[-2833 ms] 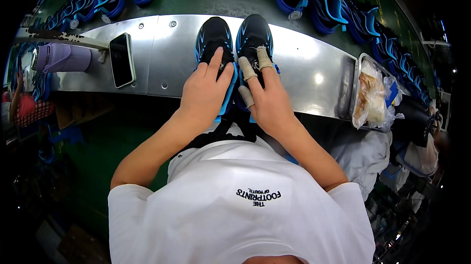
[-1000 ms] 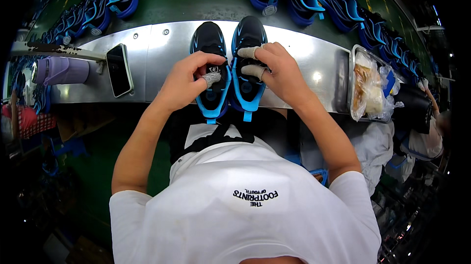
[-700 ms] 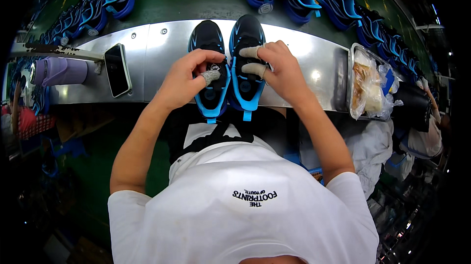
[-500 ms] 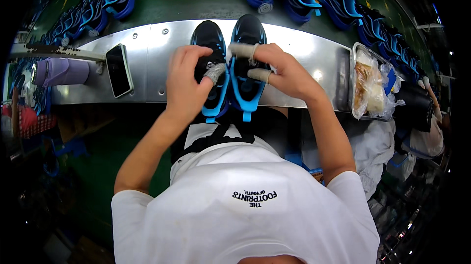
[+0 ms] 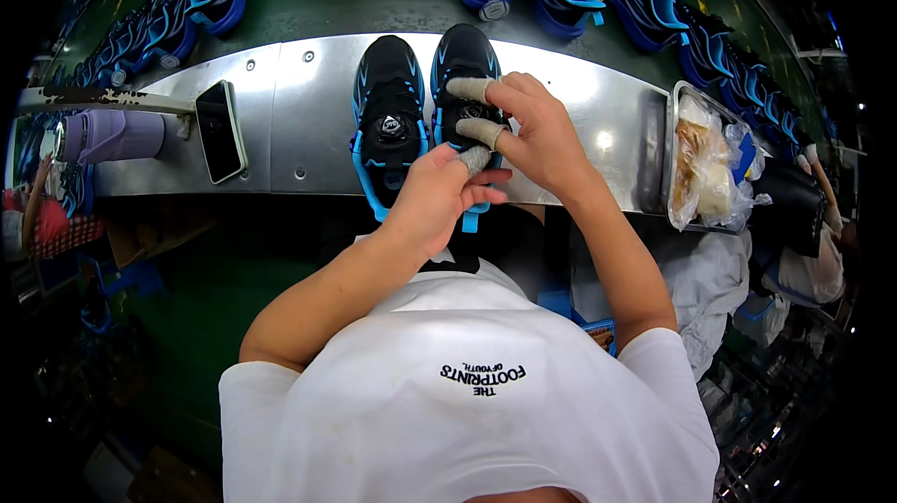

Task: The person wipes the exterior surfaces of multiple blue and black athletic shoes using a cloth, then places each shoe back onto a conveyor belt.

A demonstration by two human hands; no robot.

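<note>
Black shoe (image 5: pixel 462 50) lies beneath curled right hand (image 5: pixel 538 134) and inward-slanting left hand (image 5: pixel 432 199).

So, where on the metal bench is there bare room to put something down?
The metal bench shows bare surface in two patches: between the phone and the left shoe, and between the right grip and the tray. Crowded: the middle, with the left grip at the right shoe, and the left end, with the purple flask.

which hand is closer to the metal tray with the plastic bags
Right. The right hand is at the right-hand shoe, left of the metal tray; the left hand is farther left, by that shoe's heel end.
</note>
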